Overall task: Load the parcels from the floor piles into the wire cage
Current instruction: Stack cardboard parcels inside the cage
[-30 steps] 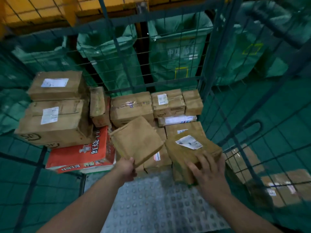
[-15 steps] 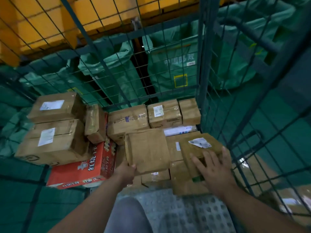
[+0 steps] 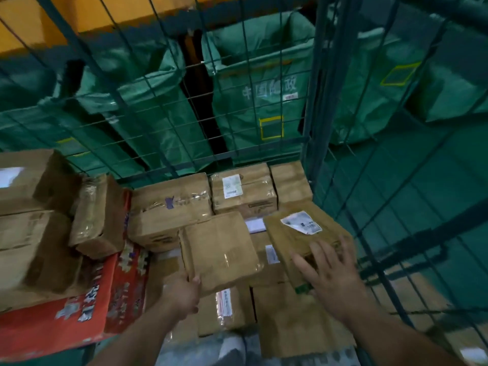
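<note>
Against the frame a second ago, the flat parcel [image 3: 221, 249] no longer stands tilted above the pile; it lies almost level on the stack in the middle of the wire cage [image 3: 315, 143], and the left hand [image 3: 182, 294] still grips its near left corner, thumb on top and fingers curled under; the labelled parcel [image 3: 298, 233] has gone further back and to the right, now close to the cage's right wall and just in front of the back row, with the right hand [image 3: 335, 281] lying on its near end, fingers straight and spread, holding nothing.

Inside the cage, at the left, large brown cartons [image 3: 31, 247] sit stacked on a red carton [image 3: 60, 313] with white print; a smaller taped box [image 3: 97, 220] leans against them; a back row of brown boxes [image 3: 243, 191] runs along the rear mesh to the right corner; more taped parcels lie under the two being handled.

The cage floor [image 3: 206, 350] shows as pale studded plate at the bottom edge; behind the rear mesh hang green mail sacks [image 3: 261, 88] with pale lettering, below a yellow structure [image 3: 31, 30]; beyond the right wall the ground is green, and blurred brown parcels [image 3: 412, 299] lie there outside the cage.
</note>
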Demonstrator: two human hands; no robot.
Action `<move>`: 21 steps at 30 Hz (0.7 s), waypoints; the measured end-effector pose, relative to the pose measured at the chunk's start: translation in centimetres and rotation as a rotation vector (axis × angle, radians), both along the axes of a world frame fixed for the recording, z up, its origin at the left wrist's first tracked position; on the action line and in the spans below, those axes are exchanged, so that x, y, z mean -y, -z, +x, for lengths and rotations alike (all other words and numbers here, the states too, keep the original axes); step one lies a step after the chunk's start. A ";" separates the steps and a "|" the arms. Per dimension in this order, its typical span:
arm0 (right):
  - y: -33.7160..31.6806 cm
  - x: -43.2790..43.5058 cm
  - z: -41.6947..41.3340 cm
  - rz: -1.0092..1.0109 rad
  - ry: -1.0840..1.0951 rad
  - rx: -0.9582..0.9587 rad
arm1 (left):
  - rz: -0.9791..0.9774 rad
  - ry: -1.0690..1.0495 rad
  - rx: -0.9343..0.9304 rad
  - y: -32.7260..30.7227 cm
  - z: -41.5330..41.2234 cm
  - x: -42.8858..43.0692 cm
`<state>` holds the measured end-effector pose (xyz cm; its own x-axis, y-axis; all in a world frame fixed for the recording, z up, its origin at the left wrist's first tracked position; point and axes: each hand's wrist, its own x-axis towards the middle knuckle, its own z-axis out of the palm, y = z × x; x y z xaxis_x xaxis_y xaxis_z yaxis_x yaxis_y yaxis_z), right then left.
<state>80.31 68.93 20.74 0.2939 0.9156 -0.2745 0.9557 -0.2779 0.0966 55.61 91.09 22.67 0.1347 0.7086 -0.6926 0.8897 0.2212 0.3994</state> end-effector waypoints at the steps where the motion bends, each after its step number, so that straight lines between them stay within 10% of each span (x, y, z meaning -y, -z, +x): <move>1: 0.7 -1.3 0.5 0.002 0.027 0.032 | -0.007 -0.013 0.026 1.2 0.7 -1.1; 11: 7.1 -10.9 8.7 0.352 0.079 0.182 | 0.086 0.091 0.041 7.5 8.4 -11.8; 21: 9.6 -17.3 13.3 0.040 0.136 0.257 | 0.142 0.297 -0.003 12.0 17.6 -17.4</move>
